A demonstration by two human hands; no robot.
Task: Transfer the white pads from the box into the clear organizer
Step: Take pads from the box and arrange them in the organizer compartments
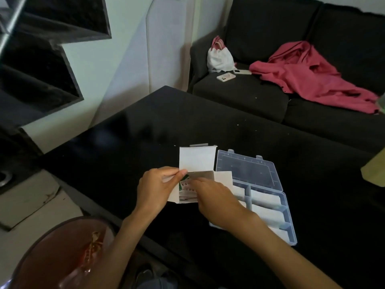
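**Two hands at the carton, thin pads to lift**

Several white pads point(264, 197) already lie in the compartments of the clear organizer point(288, 224), lid open, on the black tabletop point(129, 142). The rest sit in the small cardboard box point(196, 158) just beside it. Our left hand point(155, 187) pinches the box's side flap; our right hand point(214, 197) reaches inside, its fingers hidden, so we cannot tell their grasp. We judge the pads light, flat and limp, likely to stick together: pinch one by its edge, gently.
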